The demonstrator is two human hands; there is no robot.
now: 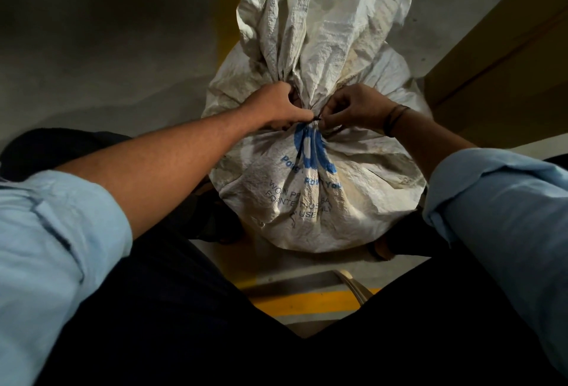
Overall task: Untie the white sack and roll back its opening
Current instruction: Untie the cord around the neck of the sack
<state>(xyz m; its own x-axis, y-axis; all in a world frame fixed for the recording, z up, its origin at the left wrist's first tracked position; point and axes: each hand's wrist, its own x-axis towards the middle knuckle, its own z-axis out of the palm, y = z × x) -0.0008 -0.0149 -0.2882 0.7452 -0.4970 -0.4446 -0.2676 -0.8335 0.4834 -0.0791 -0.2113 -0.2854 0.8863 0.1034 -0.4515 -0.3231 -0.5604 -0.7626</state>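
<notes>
A white woven sack (310, 198) with blue print stands on the floor between my knees. Its neck is gathered and bound by a thin dark string (316, 117). Above the tie the loose top of the sack fans out away from me. My left hand (276, 105) is closed around the gathered neck on its left side. My right hand (356, 108) pinches the string at the knot with its fingertips. A dark band circles my right wrist. The sack's contents are hidden.
Grey concrete floor (107, 47) lies to the left, with yellow painted lines (307, 302) near my legs and behind the sack. A brown cardboard box (507, 56) stands at the right. My dark trousers (215, 339) fill the foreground.
</notes>
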